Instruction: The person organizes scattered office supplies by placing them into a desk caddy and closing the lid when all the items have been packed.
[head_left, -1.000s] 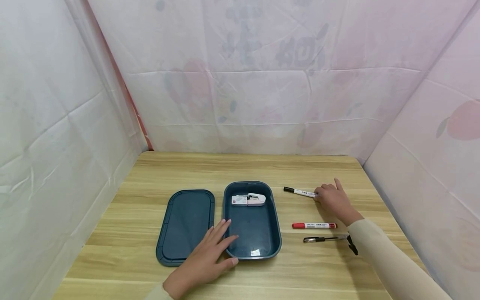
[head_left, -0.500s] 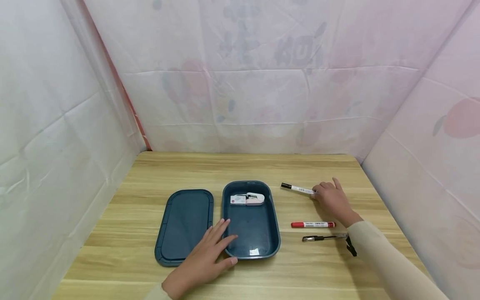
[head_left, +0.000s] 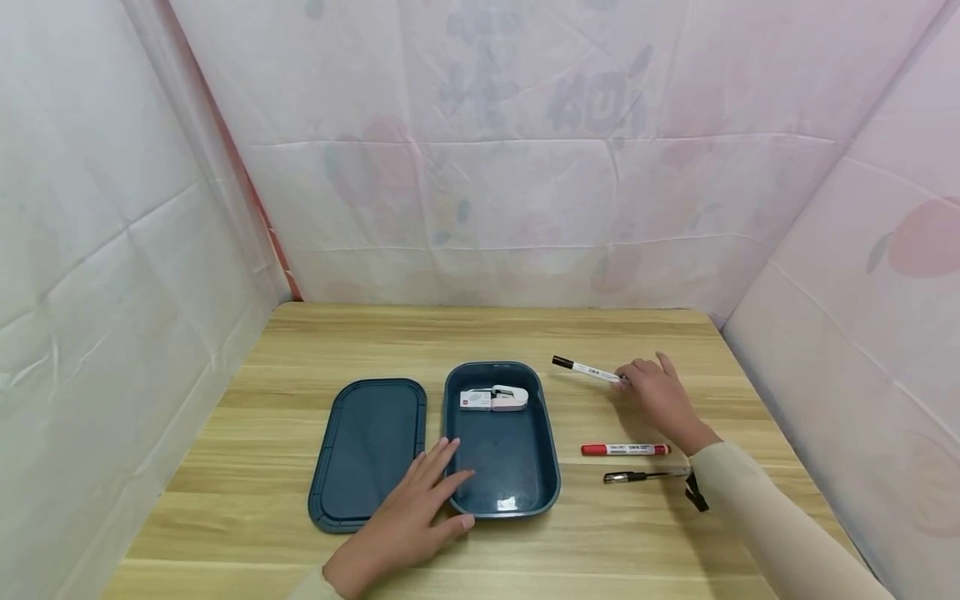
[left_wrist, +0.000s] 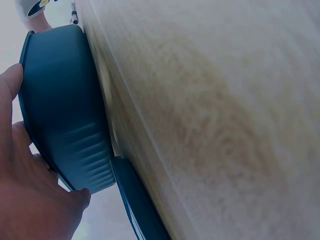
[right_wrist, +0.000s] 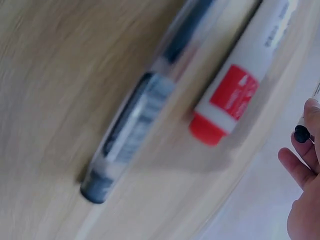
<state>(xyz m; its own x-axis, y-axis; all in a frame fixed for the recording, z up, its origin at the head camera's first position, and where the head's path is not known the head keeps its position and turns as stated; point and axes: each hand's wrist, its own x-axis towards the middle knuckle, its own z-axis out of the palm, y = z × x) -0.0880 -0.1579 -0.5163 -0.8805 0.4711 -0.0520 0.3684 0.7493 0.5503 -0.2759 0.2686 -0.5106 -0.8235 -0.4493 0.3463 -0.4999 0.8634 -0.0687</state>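
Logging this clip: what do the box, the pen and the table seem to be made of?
Box: probably hard plastic, smooth and slightly glossy; light reflects off its floor, and ridges mark its outer wall.
Pen: apparently clear, shiny plastic; dark parts show through the barrel.
Table: streaky wood grain, low sheen; real wood or printed laminate, I can't tell.

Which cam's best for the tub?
Head: it looks down into the tub, inside fully framed, with just part of one side behind the left hand. Left wrist view catches only its outside; right wrist view doesn't show it.
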